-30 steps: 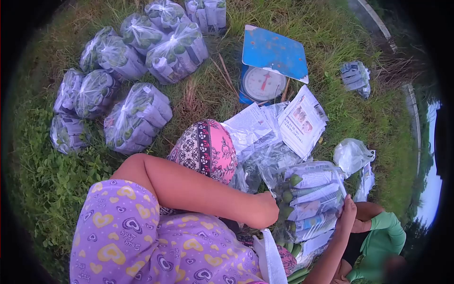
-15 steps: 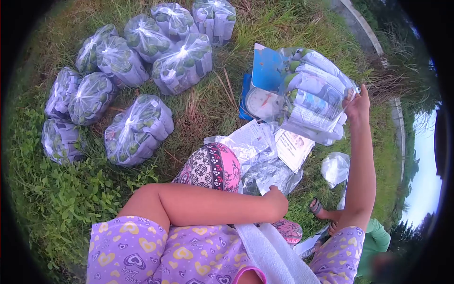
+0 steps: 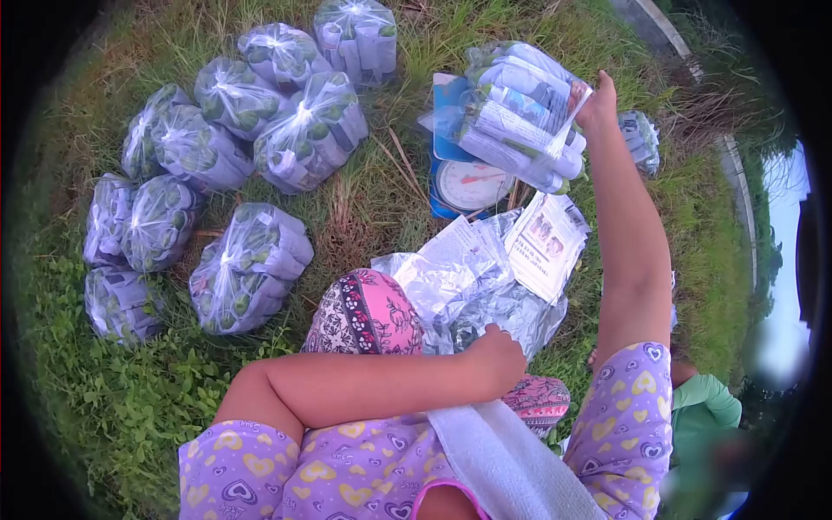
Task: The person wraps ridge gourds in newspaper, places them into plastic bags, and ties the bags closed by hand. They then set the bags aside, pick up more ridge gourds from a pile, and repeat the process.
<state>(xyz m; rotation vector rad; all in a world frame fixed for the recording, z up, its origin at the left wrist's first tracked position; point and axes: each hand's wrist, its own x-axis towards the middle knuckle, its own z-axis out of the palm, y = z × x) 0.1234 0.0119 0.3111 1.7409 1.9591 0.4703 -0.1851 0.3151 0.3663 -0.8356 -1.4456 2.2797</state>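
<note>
My right hand (image 3: 594, 106) is closed on the gathered side of a clear plastic bag (image 3: 524, 108) packed with green produce wrapped in newspaper. The bag is tilted, in front of the blue plate (image 3: 448, 130) of a scale, whose round white dial (image 3: 475, 185) shows below it. Near my lap, my left hand (image 3: 500, 359) is curled into a fist beside crumpled clear plastic (image 3: 494, 321); its fingertips are hidden, so what it holds cannot be made out. Printed newspaper sheets (image 3: 548, 245) lie on the plastic below the scale.
Several filled bags (image 3: 251, 269) stand on the grass at the left. Another filled bag (image 3: 640, 143) sits beyond my right forearm. A person in a green top (image 3: 706, 403) is at the lower right. A concrete edge (image 3: 744, 195) runs along the right side.
My right hand has moved up and left with the bag, uncovering more of the scale dial. A filled bag beyond my forearm has come into view. My left hand stays near my lap.
</note>
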